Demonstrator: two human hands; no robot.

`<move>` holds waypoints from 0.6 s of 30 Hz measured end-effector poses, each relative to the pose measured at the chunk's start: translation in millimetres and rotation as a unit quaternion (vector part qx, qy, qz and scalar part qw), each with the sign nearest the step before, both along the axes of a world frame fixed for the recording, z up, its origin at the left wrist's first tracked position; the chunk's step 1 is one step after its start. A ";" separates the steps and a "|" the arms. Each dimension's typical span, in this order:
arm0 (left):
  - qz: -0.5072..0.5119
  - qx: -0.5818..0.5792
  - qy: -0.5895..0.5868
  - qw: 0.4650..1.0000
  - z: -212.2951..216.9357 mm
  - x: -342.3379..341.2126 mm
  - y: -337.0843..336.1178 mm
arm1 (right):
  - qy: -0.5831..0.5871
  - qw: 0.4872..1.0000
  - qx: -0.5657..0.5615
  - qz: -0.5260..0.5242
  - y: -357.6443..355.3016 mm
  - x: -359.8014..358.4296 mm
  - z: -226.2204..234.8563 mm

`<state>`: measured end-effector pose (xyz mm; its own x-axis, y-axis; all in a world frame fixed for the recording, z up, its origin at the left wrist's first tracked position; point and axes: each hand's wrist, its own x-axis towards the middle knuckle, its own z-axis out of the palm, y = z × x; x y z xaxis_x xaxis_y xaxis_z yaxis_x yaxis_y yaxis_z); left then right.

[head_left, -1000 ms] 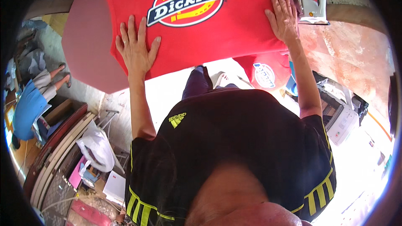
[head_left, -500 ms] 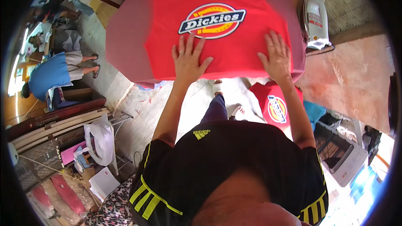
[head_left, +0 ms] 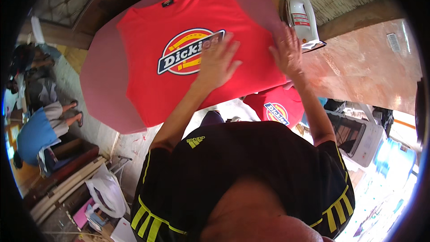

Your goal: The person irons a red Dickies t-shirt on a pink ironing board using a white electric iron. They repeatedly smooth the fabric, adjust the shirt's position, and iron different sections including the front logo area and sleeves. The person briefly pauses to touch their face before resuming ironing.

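A red sleeveless shirt [head_left: 179,15] is spread out flat on a padded board with a mauve cover [head_left: 103,62]. Its chest carries an oval yellow, red and dark blue print. My left hand [head_left: 218,65] is over the right part of that print, fingers spread, slightly blurred. Close to the shirt's right edge, my right hand [head_left: 288,54] lies with its fingers stretched out. Neither hand grips anything. Beyond the right hand, a white iron [head_left: 301,15] rests on a stand beside the board. Below the board's near edge shows a second red garment [head_left: 293,103] with a similar print.
At the far left, a person in a blue top [head_left: 36,130] bends over. A white plastic bag [head_left: 105,188] hangs among stacked items at lower left. To the right stand a brownish panel [head_left: 358,71] and a white-framed appliance [head_left: 365,141].
The view has turned, so the board now appears tilted and further left. My left hand has moved from the shirt's lower edge up and right onto the print. My right hand remains near the right edge.
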<state>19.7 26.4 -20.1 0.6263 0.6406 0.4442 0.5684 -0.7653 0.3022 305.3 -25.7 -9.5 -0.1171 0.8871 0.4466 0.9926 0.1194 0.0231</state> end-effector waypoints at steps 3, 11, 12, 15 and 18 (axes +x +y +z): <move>-0.092 -0.026 0.083 0.992 -6.6 59.6 14.1 | -0.009 0.995 0.101 0.005 22.0 50.6 37.3; -0.153 -0.016 0.086 0.984 0.1 86.0 34.7 | 0.347 0.907 -0.145 -0.188 79.9 140.3 49.9; -0.155 -0.019 0.070 0.985 0.4 84.4 35.4 | 0.407 0.883 -0.148 -0.180 90.8 135.4 51.5; -0.174 -0.106 -0.035 0.978 -7.0 74.8 56.2 | 0.532 0.814 -0.162 -0.167 109.4 140.4 51.8; -0.010 -0.001 0.034 0.999 -4.9 61.0 85.2 | 0.537 0.807 -0.184 -0.164 107.7 145.0 60.8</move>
